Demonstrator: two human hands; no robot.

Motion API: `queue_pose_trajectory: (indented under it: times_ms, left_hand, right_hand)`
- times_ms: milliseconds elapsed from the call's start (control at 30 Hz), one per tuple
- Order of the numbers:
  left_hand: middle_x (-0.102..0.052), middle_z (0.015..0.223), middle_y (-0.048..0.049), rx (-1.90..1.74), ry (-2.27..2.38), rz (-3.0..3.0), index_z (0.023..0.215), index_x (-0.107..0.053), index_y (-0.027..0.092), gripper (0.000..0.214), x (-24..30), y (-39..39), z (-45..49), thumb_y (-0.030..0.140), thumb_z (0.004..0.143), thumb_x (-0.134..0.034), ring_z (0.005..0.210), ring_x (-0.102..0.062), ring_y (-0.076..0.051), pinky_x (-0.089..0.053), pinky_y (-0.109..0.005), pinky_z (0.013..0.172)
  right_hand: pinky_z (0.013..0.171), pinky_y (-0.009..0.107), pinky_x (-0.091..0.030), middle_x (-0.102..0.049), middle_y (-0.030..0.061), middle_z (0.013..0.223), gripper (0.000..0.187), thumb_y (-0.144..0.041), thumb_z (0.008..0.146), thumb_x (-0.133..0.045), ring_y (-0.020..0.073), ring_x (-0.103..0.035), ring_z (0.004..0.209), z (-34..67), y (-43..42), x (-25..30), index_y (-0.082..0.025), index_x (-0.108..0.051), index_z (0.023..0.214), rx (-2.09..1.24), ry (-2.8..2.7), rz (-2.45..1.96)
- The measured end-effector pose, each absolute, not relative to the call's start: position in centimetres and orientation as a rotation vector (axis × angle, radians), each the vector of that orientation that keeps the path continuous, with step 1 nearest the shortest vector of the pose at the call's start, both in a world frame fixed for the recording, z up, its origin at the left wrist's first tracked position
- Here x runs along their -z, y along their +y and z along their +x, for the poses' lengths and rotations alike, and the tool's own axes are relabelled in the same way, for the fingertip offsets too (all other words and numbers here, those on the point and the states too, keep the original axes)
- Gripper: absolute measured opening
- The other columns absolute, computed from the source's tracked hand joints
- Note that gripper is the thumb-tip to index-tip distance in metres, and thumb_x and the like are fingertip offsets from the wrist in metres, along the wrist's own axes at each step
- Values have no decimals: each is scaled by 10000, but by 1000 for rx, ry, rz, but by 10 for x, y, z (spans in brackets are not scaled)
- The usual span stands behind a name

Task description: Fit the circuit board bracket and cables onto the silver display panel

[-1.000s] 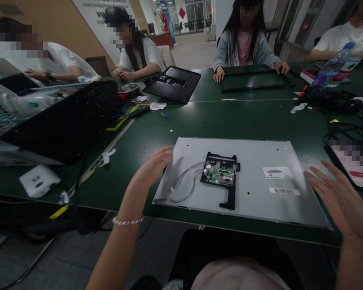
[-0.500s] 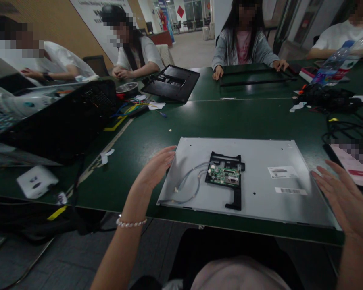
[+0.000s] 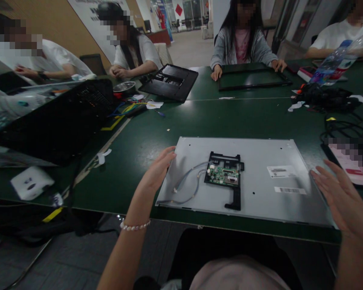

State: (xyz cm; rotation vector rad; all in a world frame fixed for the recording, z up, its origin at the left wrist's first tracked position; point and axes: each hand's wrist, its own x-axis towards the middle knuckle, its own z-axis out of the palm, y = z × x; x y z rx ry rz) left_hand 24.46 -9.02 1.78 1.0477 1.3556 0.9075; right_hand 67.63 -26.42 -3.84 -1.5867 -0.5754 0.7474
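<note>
A flat grey monitor panel (image 3: 266, 153) lies back side up at the front edge of the green table. On its back sit a black bracket (image 3: 236, 197) and a green circuit board (image 3: 222, 174), with a grey cable (image 3: 186, 177) looping off to the left. Two white labels (image 3: 280, 172) are stuck on the right part. My left hand (image 3: 157, 169) is at the panel's left edge, fingers stretched out and close together. Along the right edge is my right hand (image 3: 339, 189), its fingers also extended. Both hands touch or nearly touch the edges; neither is wrapped round the panel.
Across the table a person's hands rest on a black frame (image 3: 255, 85). A black monitor back cover (image 3: 172, 82) lies left of it. A large black casing (image 3: 57, 121) and a white box (image 3: 32, 183) are at left; cables (image 3: 341, 125) and a bottle (image 3: 332, 66) at right.
The view has shifted slightly. My left wrist has moved a little to the right. The far person's black frame has tilted slightly; the panel lies as before.
</note>
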Motion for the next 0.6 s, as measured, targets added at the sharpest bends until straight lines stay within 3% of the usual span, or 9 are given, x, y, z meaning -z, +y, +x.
queue_pose_trajectory:
  times_ms: [367,600]
  left_hand:
    - [-621,1178,-58,-935,1327,1024,1230,-579,212,460,-17,-90,247,325,796,-684,1111,-538,-227,-408,-276,879]
    - [-572,1280,-86,-985,1410,1158,1195,-593,216,429,-13,-90,249,276,779,-680,1291,-440,-286,-369,-342,1033]
  right_hand:
    - [1174,428,-293,-483,99,1493,773,-526,736,-751,285,-445,1391,676,-262,39,-329,-465,1427,-754,-597,-1602]
    - [1165,382,-312,-486,89,1498,726,-514,772,-725,268,-452,1387,669,-260,40,-329,-468,1426,-751,-624,-1601]
